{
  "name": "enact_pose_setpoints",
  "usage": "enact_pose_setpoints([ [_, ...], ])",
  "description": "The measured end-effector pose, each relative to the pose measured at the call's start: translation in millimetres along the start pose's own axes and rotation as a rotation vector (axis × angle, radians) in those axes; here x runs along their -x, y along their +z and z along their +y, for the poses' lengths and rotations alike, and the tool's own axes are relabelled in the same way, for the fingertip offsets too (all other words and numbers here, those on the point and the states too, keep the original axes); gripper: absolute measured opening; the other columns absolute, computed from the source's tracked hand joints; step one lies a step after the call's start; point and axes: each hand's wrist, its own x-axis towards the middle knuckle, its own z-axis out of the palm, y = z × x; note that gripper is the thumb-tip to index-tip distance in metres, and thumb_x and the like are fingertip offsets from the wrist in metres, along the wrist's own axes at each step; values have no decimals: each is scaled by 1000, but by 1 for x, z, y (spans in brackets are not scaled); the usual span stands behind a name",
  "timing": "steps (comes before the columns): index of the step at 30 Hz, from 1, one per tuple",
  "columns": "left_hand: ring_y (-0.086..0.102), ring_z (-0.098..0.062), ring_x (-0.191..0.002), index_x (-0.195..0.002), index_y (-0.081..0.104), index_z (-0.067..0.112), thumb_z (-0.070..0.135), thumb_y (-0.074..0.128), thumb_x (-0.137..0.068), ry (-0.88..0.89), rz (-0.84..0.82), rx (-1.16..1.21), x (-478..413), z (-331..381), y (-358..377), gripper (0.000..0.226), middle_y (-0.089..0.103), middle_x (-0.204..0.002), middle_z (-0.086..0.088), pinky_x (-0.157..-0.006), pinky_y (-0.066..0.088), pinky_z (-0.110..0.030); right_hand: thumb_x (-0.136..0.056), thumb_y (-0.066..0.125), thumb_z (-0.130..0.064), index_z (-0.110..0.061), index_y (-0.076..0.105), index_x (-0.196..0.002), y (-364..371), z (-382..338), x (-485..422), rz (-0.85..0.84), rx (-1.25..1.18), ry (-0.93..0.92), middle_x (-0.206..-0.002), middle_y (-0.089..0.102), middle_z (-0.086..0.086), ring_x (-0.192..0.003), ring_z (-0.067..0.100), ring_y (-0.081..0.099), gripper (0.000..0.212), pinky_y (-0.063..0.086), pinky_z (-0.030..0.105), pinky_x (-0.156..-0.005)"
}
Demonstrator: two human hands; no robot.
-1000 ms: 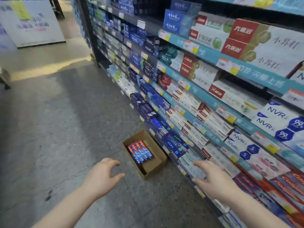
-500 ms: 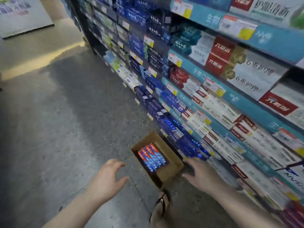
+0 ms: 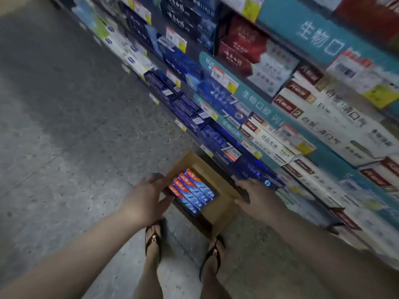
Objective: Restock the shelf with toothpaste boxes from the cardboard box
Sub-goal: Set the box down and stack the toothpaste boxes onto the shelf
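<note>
Head view shows the cardboard box (image 3: 218, 207) on the floor beside the shelf (image 3: 269, 117). Toothpaste boxes (image 3: 191, 190) lie inside it. Left hand (image 3: 146, 199) and right hand (image 3: 258, 198) reach open at its sides, holding nothing. Next, probably grab the box.

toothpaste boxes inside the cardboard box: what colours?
Red and blue toothpaste boxes with white lettering, in the brown cardboard box; head view.

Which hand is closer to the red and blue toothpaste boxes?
Left. The left hand is at the edge of the toothpaste boxes in the cardboard box; the right hand is over the box's far rim.
</note>
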Motion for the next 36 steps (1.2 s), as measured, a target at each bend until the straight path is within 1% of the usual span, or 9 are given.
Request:
enact_pose_setpoints([
  [3,65,-33,-92,-104,67,11,50,34,-66,57,-89,-42,-39,-35,26,64,66,-106,-14,-80,53,-37,-82,60,-40,-26,45,-131,34,8,-40,8,-35,64,-144,40,3,-129,25,42,53,42,44,-101],
  [9,64,-34,-96,-111,63,13,52,31,-64,146,-204,-121,-98,-100,71,69,65,-112,-13,-79,55,-41,-79,60,-41,-27,50,-124,104,12,-107,45,-53,170,-125,57,2,-116,23,51,48,44,38,-96],
  [14,57,-30,-108,-121,56,19,58,25,-63,159,-288,-148,-143,-146,119,77,55,-126,-6,-90,50,-40,-83,59,-27,-19,50,-127,164,17,-163,13,-97,256,-128,56,9,-119,25,52,46,41,34,-99],
  [15,56,-30,-109,-122,55,19,58,26,-63,153,-297,-146,-151,-153,132,76,54,-127,-5,-90,50,-40,-82,58,-24,-18,49,-128,178,21,-173,-1,-135,260,-129,55,10,-120,25,51,47,40,35,-100],
  [17,54,-29,-111,-123,54,19,51,43,-75,143,-326,-139,-166,-167,163,58,52,-129,-5,-90,50,-41,-82,58,-23,-18,48,-129,205,32,-194,-15,-179,273,-131,54,10,-121,25,50,48,40,36,-101],
  [20,53,-29,-112,-123,53,24,32,62,-82,159,-351,-93,-188,-188,214,43,53,-129,-5,-91,49,-41,-84,59,-26,-19,46,-131,243,52,-224,-27,-190,297,-134,51,8,-124,25,47,49,39,36,-102],
  [23,54,-28,-114,-123,53,28,38,62,-80,190,-365,-75,-206,-204,258,46,51,-132,-3,-91,49,-38,-84,61,-33,-18,44,-131,279,72,-251,-28,-187,312,-133,52,10,-124,27,47,52,40,36,-100],
  [28,48,-30,-120,-129,48,22,27,68,-79,186,-357,-58,-233,-220,313,54,48,-135,-7,-97,45,-41,-83,61,-37,-17,43,-131,326,96,-292,-28,-205,306,-131,52,10,-121,27,46,55,40,37,-97],
  [36,42,-22,-127,-134,40,27,34,63,-82,150,-388,-76,-266,-238,354,57,39,-143,0,-100,41,-35,-73,66,-53,-18,30,-140,369,118,-346,-39,-193,280,-144,38,11,-130,29,37,84,36,41,-105],
])
